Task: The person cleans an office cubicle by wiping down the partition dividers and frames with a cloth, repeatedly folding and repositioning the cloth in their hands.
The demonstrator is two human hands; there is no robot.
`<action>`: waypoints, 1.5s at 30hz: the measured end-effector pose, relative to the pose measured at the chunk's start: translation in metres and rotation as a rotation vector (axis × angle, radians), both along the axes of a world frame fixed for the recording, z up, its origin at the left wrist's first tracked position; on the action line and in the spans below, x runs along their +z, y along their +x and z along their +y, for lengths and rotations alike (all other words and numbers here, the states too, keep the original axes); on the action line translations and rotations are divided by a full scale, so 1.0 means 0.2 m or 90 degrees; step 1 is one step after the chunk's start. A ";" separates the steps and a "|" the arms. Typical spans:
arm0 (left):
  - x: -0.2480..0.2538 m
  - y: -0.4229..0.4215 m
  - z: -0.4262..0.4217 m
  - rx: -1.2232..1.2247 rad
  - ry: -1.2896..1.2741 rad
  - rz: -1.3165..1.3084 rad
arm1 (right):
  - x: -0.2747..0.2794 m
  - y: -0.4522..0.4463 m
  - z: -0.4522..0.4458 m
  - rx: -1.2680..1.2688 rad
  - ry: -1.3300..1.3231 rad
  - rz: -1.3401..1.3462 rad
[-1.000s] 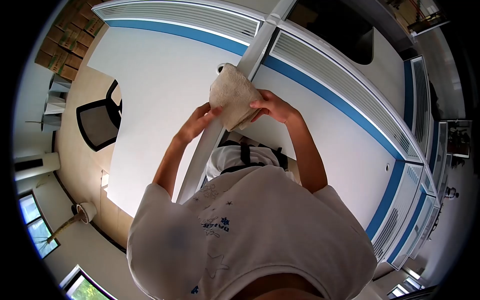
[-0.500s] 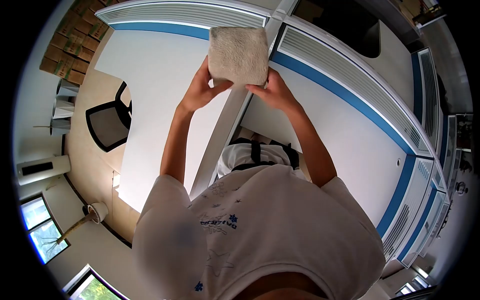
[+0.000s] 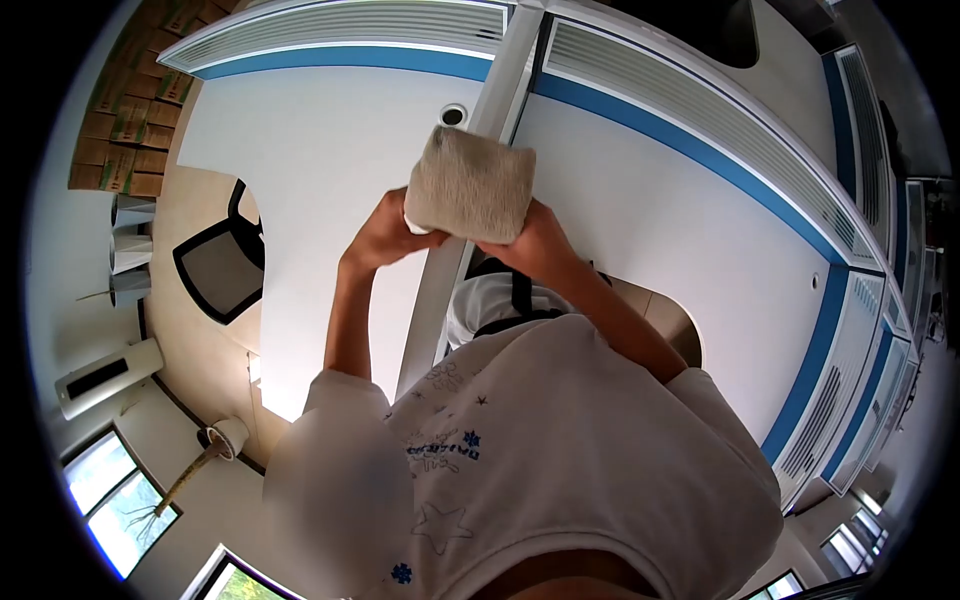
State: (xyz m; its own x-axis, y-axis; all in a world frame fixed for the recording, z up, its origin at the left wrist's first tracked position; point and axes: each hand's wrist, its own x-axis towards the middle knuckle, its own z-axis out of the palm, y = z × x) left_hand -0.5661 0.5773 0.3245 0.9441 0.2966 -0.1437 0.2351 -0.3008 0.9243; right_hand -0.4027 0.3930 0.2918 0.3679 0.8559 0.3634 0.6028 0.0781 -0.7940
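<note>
A folded beige cloth (image 3: 472,190) with a fuzzy surface is held out in front of me, above the low divider between two white desks. My left hand (image 3: 384,230) grips its left lower edge, with the thumb on the near side. At the opposite lower corner, my right hand (image 3: 538,243) is closed on it too, and most of its fingers are hidden behind the cloth. The cloth is tilted, with its near edge bulging. Just beyond it, a round cable hole (image 3: 453,116) shows in the left desk.
White desktops lie to the left (image 3: 310,200) and right (image 3: 690,230), parted by a white divider (image 3: 425,300). Blue-edged partitions (image 3: 690,150) run along the back. A mesh chair (image 3: 220,268) stands left, near stacked cartons (image 3: 125,120) and a potted plant (image 3: 226,436).
Both hands have brought the cloth nearer to my body and slightly left, tilting it. The cable hole, hidden before, now shows. My view has shifted a little.
</note>
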 end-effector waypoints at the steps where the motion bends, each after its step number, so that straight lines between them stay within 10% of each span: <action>1: -0.01 -0.01 0.00 -0.015 0.036 -0.038 | -0.02 -0.02 -0.01 -0.002 0.013 -0.021; 7: -0.05 0.17 0.09 0.053 0.275 -0.152 | 0.00 0.18 0.13 -0.074 -0.027 -0.046; 38: -0.30 0.41 0.26 0.201 -0.130 -0.324 | -0.03 0.35 0.41 -0.125 0.015 -0.005; 45: -0.28 0.15 0.09 0.224 0.053 -0.209 | -0.07 0.13 0.17 -0.141 0.008 -0.038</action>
